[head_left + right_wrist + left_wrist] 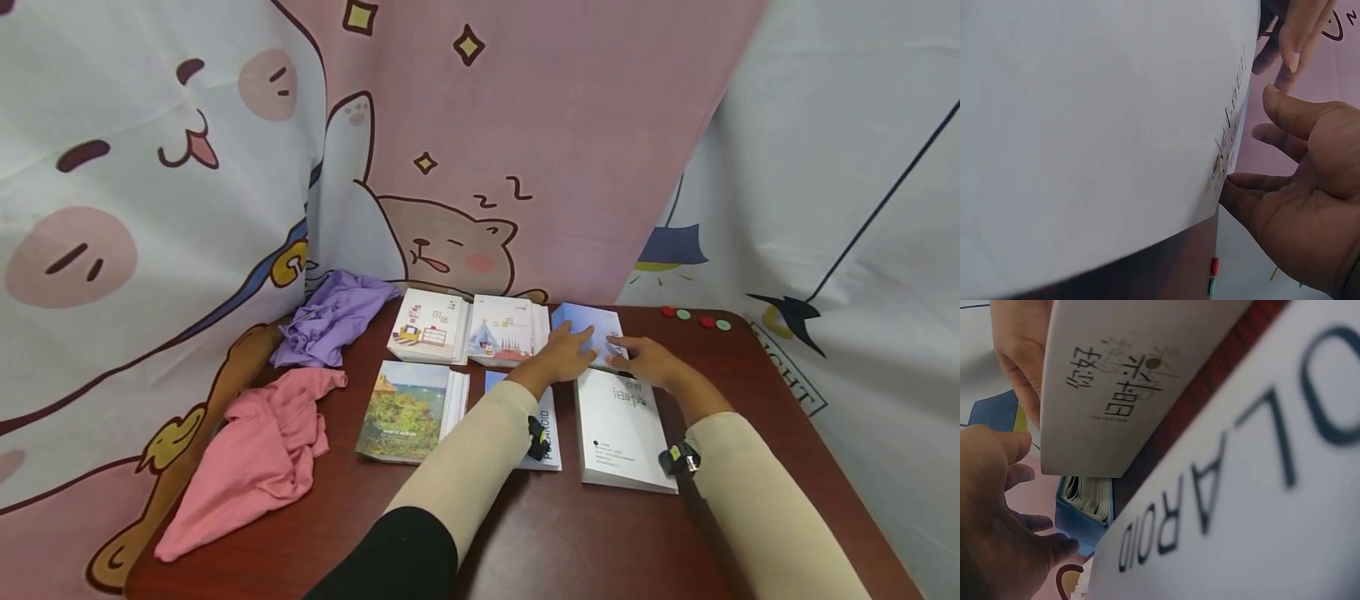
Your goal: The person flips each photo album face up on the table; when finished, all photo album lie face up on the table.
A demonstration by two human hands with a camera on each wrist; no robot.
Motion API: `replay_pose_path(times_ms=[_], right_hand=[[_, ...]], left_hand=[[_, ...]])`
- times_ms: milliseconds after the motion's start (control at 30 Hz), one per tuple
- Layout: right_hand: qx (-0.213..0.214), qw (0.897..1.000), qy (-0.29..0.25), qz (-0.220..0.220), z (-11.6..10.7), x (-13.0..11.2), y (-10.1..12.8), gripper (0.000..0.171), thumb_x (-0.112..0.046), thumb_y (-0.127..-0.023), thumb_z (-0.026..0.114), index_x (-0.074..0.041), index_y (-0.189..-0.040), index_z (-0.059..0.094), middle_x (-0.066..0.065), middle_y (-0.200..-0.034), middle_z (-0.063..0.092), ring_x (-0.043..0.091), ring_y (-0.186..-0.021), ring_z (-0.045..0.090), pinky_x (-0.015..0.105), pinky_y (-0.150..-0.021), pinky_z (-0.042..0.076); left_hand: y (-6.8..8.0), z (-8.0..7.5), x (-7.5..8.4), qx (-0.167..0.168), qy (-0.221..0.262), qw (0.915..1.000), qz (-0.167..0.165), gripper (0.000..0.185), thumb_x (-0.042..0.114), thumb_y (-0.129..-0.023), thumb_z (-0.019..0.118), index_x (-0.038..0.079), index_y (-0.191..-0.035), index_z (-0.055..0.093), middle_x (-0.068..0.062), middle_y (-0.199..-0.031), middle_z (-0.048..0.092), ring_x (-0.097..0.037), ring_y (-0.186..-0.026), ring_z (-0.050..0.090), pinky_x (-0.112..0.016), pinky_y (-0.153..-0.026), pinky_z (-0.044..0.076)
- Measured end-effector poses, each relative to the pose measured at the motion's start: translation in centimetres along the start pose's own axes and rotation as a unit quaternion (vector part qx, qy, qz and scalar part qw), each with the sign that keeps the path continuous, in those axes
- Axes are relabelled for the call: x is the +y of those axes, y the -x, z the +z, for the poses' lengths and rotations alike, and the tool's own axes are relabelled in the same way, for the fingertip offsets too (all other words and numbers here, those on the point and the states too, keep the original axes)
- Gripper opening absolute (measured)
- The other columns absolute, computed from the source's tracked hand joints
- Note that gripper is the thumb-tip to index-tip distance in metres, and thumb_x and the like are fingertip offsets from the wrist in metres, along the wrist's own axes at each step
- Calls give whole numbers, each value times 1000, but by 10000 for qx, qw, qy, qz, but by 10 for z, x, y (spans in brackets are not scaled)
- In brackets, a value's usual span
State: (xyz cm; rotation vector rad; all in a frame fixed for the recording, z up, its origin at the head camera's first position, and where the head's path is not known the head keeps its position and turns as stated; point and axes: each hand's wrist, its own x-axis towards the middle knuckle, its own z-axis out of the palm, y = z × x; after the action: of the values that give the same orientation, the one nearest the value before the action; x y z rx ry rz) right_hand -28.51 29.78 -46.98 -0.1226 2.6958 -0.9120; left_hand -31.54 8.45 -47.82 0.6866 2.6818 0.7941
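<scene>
A blue photo album (588, 316) lies at the right end of the back row. My left hand (564, 357) rests on its left part with fingers spread. At its right edge is my right hand (648, 363), thumb and fingers apart and fingertips at the cover. Just in front lies a white album (618, 437) with dark characters, below the right hand and wrist. A second blue-and-white album (553, 454) marked POLAROID is partly hidden under the left forearm. In the left wrist view, page edges of the blue album (1079, 520) show beyond the left fingers.
Two white illustrated albums (427, 321) (501, 327) stand left in the back row. A landscape-cover photo album (405, 412) lies in front of them. Purple cloth (330, 317) and pink cloth (258, 454) lie at the left. Red and green discs (707, 322) sit near the back right edge.
</scene>
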Motion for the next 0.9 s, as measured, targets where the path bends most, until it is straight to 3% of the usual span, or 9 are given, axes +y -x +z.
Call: replay_pose_path(times_ms=[333, 467, 667, 900], right_hand=[[30, 9995, 310, -93, -8, 2, 7, 79, -44, -109, 66, -9, -171, 33, 38, -172, 30, 65, -157, 30, 82, -121, 30], [-74, 9981, 605, 24, -14, 0, 17, 91, -52, -105, 69, -7, -173, 26, 41, -174, 18, 70, -157, 21, 86, -119, 25], [-544, 9921, 1063, 372, -19, -4, 42, 117, -70, -97, 68, -3, -174, 10, 44, -173, -3, 74, -156, 7, 90, -115, 21], [-179, 9905, 1334, 273, -16, -5, 82, 121, -71, -94, 71, 7, -170, 17, 51, -169, -1, 77, -154, 3, 94, -111, 21]], left_hand=[[15, -11, 3, 2, -922, 9952, -323, 62, 62, -114, 36, 44, -173, 27, -9, -187, 5, -46, -172, 2, -60, -139, 16], [26, -16, 4, 119, -1427, 9889, -389, 67, 68, -112, 34, 46, -174, 21, -8, -187, 1, -49, -171, 0, -65, -137, 13], [56, -28, 3, 160, -1757, 9826, -584, 78, 79, -107, 29, 44, -176, 14, -6, -187, -3, -50, -171, -4, -67, -137, 11], [102, -46, -14, 251, -1551, 9842, -816, 83, 80, -106, 33, 40, -176, 14, -11, -186, -6, -49, -170, -10, -70, -136, 4]])
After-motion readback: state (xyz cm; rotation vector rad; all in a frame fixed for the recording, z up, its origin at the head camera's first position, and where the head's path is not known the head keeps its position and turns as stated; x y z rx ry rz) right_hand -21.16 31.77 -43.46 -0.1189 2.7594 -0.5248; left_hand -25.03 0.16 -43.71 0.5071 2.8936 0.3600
